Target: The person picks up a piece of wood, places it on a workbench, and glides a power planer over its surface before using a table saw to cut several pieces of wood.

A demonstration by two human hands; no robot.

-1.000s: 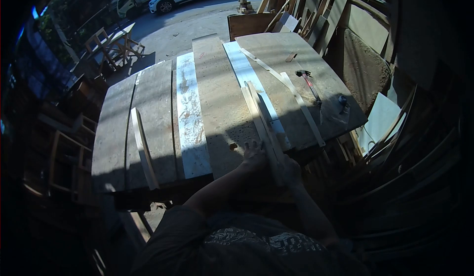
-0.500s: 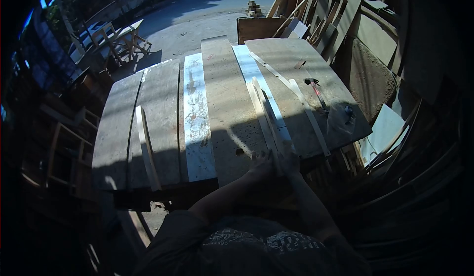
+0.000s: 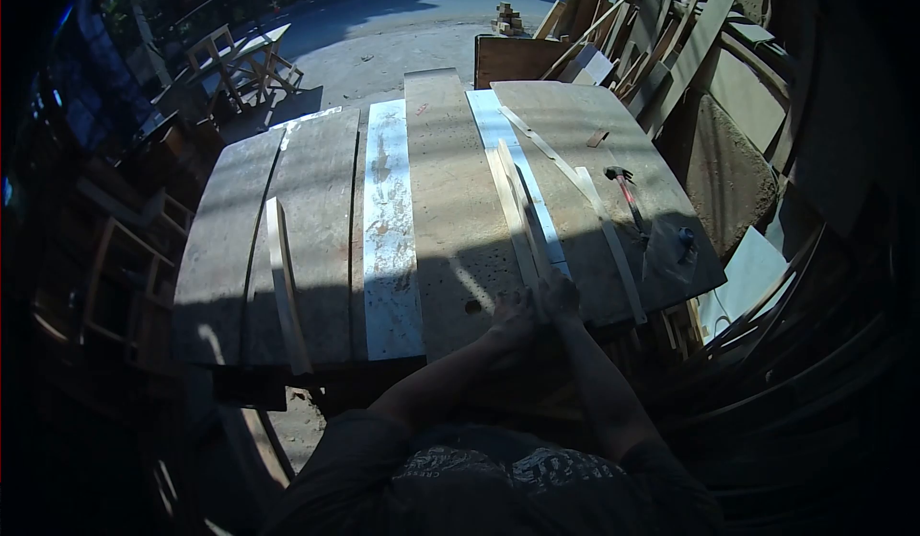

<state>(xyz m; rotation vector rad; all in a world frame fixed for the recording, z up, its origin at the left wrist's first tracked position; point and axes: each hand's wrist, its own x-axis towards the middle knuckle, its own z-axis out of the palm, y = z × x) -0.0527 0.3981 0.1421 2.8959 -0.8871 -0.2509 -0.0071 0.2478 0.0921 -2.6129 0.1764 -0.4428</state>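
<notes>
Two pale wooden strips lie side by side, running away from me across the wooden table [image 3: 441, 201]. The left wooden strip [image 3: 511, 212] seems flat; the right wooden strip [image 3: 518, 191] looks turned on edge. In shadow near the table's front edge, my left hand [image 3: 514, 316] is closed around the near end of the left strip. Close beside it, my right hand [image 3: 558, 296] grips the right strip with its fingers wrapped round. Shade hides the exact finger positions.
Right of the strips are a hammer [image 3: 627, 196], a clear plastic bag [image 3: 671, 250] and thin slats [image 3: 613, 244]. Another wooden strip [image 3: 281, 273] lies at left. Boards [image 3: 661, 47] lean at the back right. A small wooden table [image 3: 244, 52] stands outside.
My view has shifted slightly, so the table sits lower and farther right. Both hands and the two strips have moved a little forward over the table.
</notes>
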